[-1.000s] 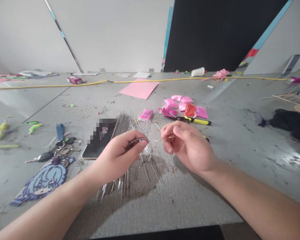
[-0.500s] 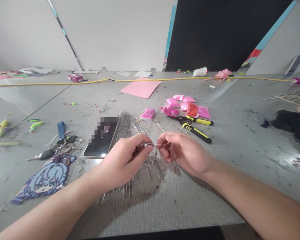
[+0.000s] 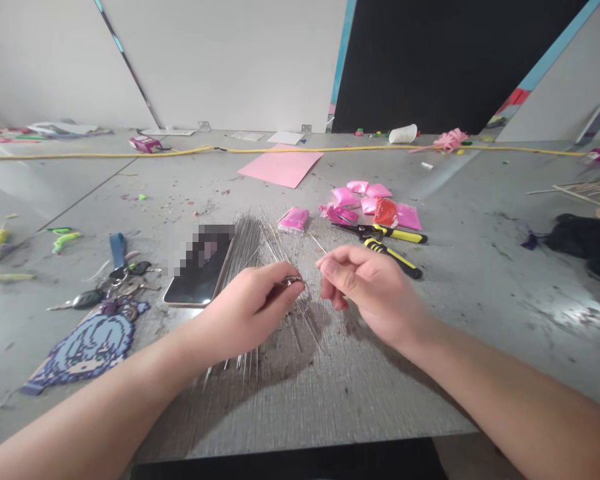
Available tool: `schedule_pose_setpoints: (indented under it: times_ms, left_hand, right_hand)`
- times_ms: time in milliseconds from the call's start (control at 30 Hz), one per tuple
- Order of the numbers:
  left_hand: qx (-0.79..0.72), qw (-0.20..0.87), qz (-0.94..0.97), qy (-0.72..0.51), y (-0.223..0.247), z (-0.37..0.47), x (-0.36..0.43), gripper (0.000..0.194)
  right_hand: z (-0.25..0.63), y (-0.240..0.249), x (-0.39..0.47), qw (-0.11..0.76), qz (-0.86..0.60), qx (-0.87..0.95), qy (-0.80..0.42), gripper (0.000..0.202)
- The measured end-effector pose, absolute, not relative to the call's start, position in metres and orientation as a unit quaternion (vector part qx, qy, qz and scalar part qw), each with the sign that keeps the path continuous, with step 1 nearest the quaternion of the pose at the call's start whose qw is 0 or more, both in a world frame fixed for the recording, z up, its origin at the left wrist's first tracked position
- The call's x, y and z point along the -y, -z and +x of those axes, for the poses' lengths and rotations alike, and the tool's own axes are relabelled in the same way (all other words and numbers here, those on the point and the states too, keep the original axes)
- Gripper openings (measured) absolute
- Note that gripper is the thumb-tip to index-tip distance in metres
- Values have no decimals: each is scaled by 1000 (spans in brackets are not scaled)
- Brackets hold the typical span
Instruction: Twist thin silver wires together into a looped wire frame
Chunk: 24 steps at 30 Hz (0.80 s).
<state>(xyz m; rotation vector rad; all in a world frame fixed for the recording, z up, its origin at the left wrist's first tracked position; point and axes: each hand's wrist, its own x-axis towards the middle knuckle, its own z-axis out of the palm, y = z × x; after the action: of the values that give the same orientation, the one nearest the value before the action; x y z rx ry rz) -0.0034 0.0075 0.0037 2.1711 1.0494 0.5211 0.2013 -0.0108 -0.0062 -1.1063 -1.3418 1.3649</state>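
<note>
Head view: the left hand (image 3: 255, 300) is closed on a twisted wire (image 3: 293, 280), gripped between thumb and fingers above the table (image 3: 360, 413). The right hand (image 3: 375, 287) is near it, apart, fingers curled and thumb against the forefinger; whether it grips anything cannot be told. Loose wires (image 3: 245, 243) lie under and beyond the left hand, beside the phone (image 3: 195, 283). Pliers (image 3: 403, 235) rest open beyond the right hand, near pink packets (image 3: 408, 217) and a red packet (image 3: 385, 212). Keys (image 3: 87, 299) lie left of the phone.
</note>
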Motion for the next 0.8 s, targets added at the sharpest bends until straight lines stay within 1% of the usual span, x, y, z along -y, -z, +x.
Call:
schedule_pose_setpoints:
  times_ms: [100,167,300,467,567,700,800]
  left_hand:
    - [-431,348,806,-208,-4,-5,-9,27]
    - [-437,376,792,-201,-5,-4,-7,28]
    - [-435,462,751,-182,-5,-1,-2,30]
    - [-449,554,677,-180,-5,6,5,30]
    - [-452,575,655,-189,-3,7,9,33]
    - [-453,592,632,-212,2,9,11,33]
    - [-443,605,624,-220,3,10,12,32]
  right_hand:
    - [200,6,11,522,-412,526,-529,24]
    - [200,8,11,542,-388,530,-524,22]
    - [201,13,11,529,-382,583,-483,22]
    - [203,19,10,500,-410,697,-312,23]
    - [201,21,9,488,-424,727,-233,22]
    - [199,23,6,492,-416,749,-152,20]
    - [198,23,5,492,-404,762,-118,16]
